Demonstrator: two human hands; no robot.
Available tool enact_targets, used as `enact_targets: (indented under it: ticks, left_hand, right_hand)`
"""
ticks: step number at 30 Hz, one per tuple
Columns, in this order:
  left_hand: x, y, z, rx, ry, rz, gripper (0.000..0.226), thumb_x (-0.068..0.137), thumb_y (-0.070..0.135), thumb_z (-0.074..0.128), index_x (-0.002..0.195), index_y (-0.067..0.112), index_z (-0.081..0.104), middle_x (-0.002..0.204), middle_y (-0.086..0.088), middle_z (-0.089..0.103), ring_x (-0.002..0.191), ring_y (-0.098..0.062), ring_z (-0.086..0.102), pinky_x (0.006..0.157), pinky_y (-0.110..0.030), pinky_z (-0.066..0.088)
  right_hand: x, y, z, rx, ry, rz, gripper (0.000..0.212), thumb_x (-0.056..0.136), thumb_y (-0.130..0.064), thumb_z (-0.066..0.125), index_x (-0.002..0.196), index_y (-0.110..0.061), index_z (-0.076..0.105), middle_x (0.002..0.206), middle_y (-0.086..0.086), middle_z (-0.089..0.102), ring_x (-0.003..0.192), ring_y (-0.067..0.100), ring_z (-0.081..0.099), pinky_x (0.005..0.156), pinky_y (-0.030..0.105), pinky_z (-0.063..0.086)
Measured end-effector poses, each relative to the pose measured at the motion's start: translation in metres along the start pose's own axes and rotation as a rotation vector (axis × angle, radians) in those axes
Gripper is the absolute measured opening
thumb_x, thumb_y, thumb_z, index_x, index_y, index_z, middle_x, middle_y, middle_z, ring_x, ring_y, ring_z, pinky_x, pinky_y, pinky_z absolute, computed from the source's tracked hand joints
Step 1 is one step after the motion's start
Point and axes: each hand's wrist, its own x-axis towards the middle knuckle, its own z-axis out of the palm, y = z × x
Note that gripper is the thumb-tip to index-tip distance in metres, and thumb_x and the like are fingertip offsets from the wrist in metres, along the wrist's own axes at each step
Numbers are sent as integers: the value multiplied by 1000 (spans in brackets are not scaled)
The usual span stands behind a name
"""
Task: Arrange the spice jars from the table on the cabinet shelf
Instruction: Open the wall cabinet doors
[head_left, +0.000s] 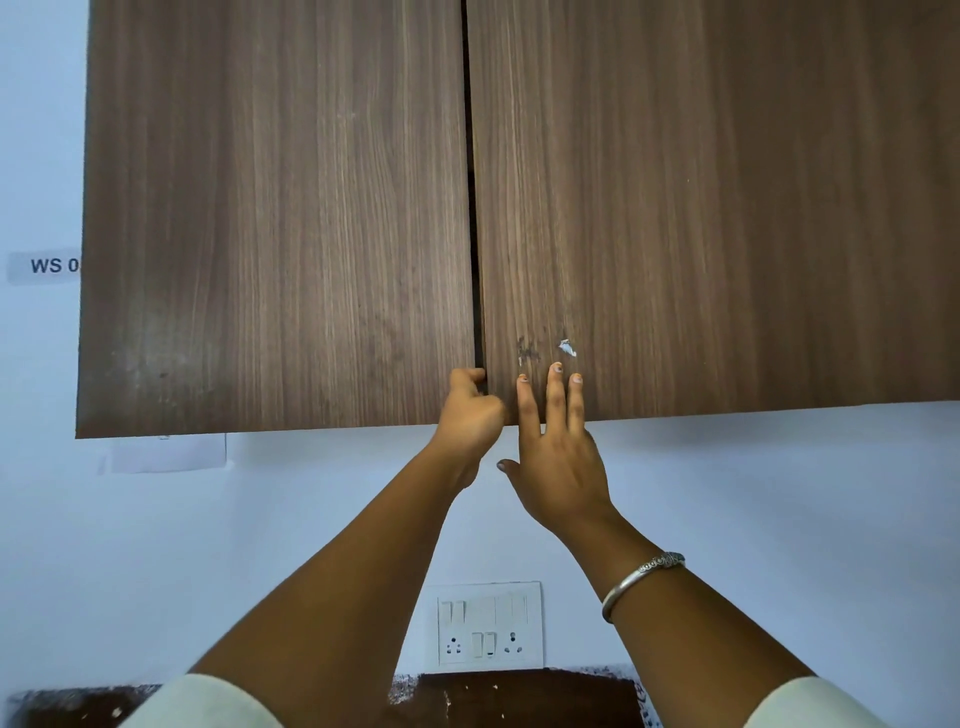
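Reaching up to the dark brown wood-grain wall cabinet (727, 130), doors shut.
I see my left hand (467, 415) with its fingers curled round the left door (285, 260) at its lower inner edge; my right hand (558, 467) lays its fingers straight and apart, flat on the right door (701, 286) near the bottom.

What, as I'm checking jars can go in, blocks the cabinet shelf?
The left door and right door, both closed, hide it. The left hand hooks the centre gap; the right hand lies flat on the right door.
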Motion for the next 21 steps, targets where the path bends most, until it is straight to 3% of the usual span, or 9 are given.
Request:
enact_targets:
  ticks: [2, 5, 10, 13, 19, 21]
  left_hand:
    - [-7, 4, 1, 23, 13, 30, 48, 89, 5, 58, 130, 13, 33, 123, -8, 53, 109, -24, 58, 83, -29, 48]
    - [-22, 10, 5, 15, 69, 49, 45, 90, 9, 59, 130, 11, 37, 113, -7, 58, 103, -23, 61, 87, -32, 49]
    - [-47, 21, 9, -26, 44, 134, 27, 92, 5, 54, 118, 5, 58, 102, -8, 69, 88, -18, 69, 79, -29, 56]
    - [-63, 32, 12, -48, 44, 163, 22, 89, 1, 57, 110, 2, 62, 93, -10, 70, 82, -20, 69, 79, -32, 58]
    - [-102, 56, 25, -27, 2, 218, 12, 82, 2, 63, 94, 3, 64, 75, -5, 66, 76, -23, 65, 76, -37, 58]
    - [-117, 66, 31, -9, -17, 239, 7, 81, 4, 66, 87, 7, 62, 71, -1, 64, 73, -21, 64, 73, -36, 56]
  right_hand:
    - [-4, 3, -4, -35, 40, 5, 107, 53, -47, 87, 140, -10, 38, 145, 24, 39, 132, 47, 38, 78, 46, 55]
    - [-10, 6, -22, -53, 105, -5, 104, 54, -47, 86, 138, -13, 35, 141, 23, 45, 127, 46, 45, 75, 45, 55]
    - [-18, 7, -66, -127, 162, 5, 92, 66, -50, 78, 140, -12, 39, 142, 21, 46, 127, 43, 47, 75, 43, 52]
    - [-21, 9, -97, -176, 162, -3, 89, 70, -49, 75, 140, -11, 36, 142, 21, 44, 126, 43, 47, 79, 45, 52]
    - [-38, 13, -148, -213, 95, -6, 80, 76, -25, 73, 141, -6, 30, 142, 24, 44, 115, 42, 57, 76, 43, 55]
    - [-49, 15, -168, -180, 38, 13, 77, 84, -21, 66, 147, -6, 24, 148, 22, 35, 117, 40, 56, 78, 43, 54]
